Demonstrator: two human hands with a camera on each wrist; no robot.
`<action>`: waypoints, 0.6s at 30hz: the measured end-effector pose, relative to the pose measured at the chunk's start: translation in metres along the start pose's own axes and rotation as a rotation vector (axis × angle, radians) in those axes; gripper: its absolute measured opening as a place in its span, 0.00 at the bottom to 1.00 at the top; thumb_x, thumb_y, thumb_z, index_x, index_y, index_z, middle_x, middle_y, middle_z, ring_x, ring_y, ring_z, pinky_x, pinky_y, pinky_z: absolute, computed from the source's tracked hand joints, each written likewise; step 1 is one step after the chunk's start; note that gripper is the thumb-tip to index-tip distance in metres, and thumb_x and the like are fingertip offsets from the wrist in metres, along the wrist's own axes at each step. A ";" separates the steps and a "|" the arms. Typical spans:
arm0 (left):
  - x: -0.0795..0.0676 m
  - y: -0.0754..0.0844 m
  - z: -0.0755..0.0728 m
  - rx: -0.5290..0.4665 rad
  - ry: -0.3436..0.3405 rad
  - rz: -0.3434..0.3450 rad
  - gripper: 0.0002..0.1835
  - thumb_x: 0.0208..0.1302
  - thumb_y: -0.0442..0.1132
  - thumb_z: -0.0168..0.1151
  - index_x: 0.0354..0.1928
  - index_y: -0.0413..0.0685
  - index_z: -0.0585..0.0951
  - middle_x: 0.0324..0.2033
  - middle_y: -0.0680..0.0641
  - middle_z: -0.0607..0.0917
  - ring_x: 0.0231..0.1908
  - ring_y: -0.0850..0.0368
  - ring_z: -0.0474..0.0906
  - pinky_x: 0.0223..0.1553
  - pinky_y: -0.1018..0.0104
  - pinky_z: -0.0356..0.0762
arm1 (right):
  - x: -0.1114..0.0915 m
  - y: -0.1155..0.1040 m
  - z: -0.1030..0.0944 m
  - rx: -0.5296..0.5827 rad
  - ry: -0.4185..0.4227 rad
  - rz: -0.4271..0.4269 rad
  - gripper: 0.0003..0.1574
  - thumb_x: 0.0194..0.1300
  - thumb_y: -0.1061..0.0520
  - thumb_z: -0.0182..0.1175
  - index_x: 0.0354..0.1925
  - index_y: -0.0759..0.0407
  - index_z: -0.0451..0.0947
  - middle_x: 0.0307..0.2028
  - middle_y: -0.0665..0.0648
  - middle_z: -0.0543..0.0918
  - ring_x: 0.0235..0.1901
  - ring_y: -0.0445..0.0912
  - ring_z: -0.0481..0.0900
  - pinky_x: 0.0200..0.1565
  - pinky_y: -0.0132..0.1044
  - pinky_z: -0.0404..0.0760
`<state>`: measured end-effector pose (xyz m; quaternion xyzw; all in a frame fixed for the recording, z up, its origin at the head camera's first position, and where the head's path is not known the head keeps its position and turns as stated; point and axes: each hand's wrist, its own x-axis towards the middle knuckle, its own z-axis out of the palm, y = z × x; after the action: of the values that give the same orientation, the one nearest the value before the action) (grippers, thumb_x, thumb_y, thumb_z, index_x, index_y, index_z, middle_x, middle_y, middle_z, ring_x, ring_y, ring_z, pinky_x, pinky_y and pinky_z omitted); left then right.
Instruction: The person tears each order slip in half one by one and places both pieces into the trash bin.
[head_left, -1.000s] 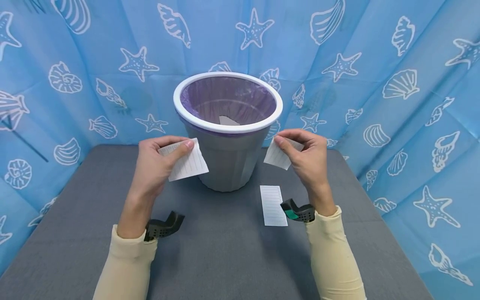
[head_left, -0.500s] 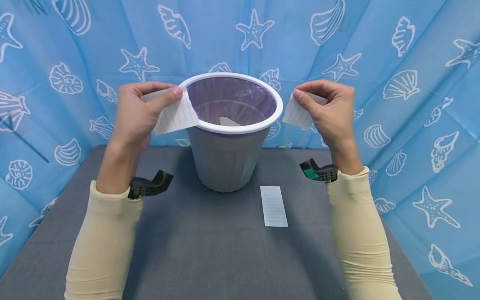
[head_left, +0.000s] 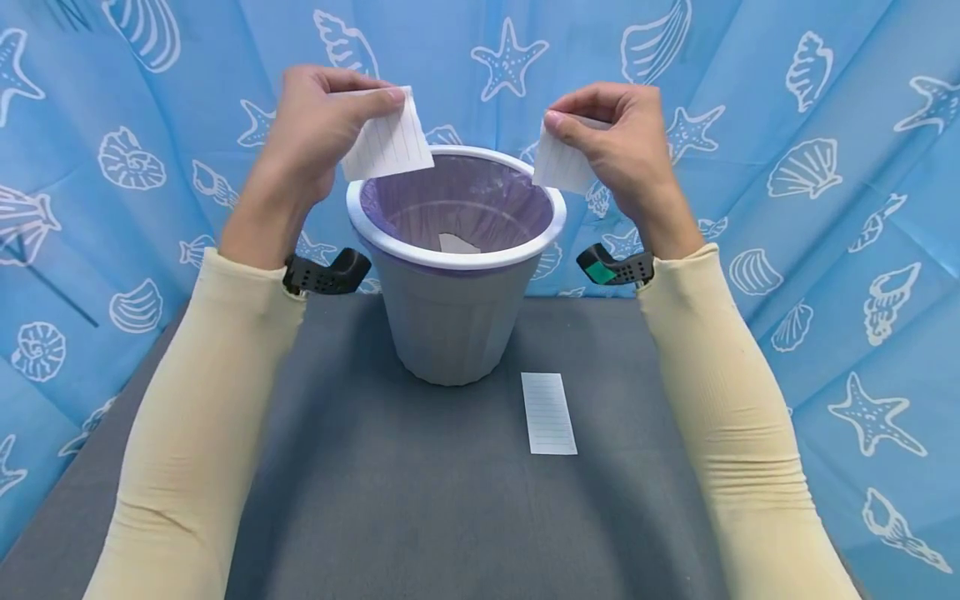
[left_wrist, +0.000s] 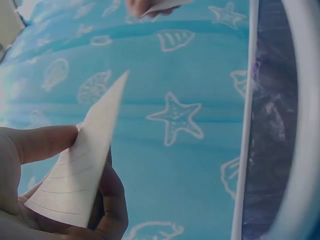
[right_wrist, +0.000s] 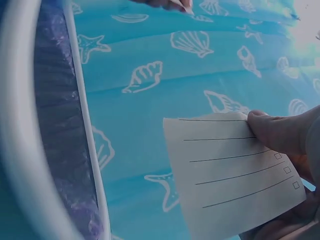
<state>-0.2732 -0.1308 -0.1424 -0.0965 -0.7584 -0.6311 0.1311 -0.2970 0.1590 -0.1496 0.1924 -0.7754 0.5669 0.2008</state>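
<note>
My left hand point(head_left: 315, 129) pinches a torn piece of lined paper point(head_left: 390, 142) between thumb and fingers, above the left side of the trash can's rim. On the other side, my right hand point(head_left: 618, 146) pinches a second lined piece point(head_left: 562, 162), which overlaps the right rim in the head view. Small printed boxes show along one edge of that right piece point(right_wrist: 235, 170) in the right wrist view. Between and below the hands stands a grey trash can point(head_left: 453, 325) with a white rim and a purple liner. A pale scrap point(head_left: 457, 243) lies inside it.
On the grey table point(head_left: 450, 517), a whole strip of lined paper point(head_left: 549, 414) lies flat, right of and in front of the can. Behind everything hangs a blue curtain point(head_left: 442, 50) with white shells and starfish.
Both hands have risen from in front of the can to above its rim, swinging apart and then closer together, each still pinching its paper. The can and the strip on the table have stayed put.
</note>
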 end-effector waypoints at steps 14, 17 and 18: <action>0.044 0.007 0.030 0.168 -0.022 -0.103 0.15 0.70 0.40 0.66 0.56 0.48 0.85 0.56 0.51 0.77 0.53 0.57 0.73 0.57 0.66 0.72 | 0.039 -0.004 0.033 0.040 -0.154 0.048 0.09 0.62 0.66 0.71 0.42 0.66 0.86 0.37 0.56 0.86 0.40 0.48 0.83 0.46 0.38 0.79; 0.048 0.004 0.033 0.204 -0.023 -0.129 0.15 0.69 0.39 0.66 0.55 0.47 0.85 0.56 0.49 0.79 0.52 0.57 0.74 0.54 0.66 0.74 | 0.041 -0.002 0.038 0.033 -0.171 0.062 0.10 0.61 0.67 0.71 0.42 0.67 0.85 0.35 0.55 0.85 0.37 0.47 0.82 0.44 0.37 0.79; 0.049 0.004 0.033 0.214 -0.025 -0.138 0.15 0.69 0.39 0.66 0.55 0.46 0.85 0.56 0.49 0.79 0.51 0.57 0.74 0.54 0.66 0.75 | 0.041 -0.001 0.040 0.027 -0.177 0.062 0.10 0.61 0.67 0.71 0.43 0.67 0.85 0.34 0.55 0.85 0.37 0.47 0.82 0.44 0.37 0.79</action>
<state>-0.3211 -0.0985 -0.1289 -0.0375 -0.8279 -0.5528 0.0877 -0.3348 0.1177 -0.1375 0.2204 -0.7880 0.5640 0.1115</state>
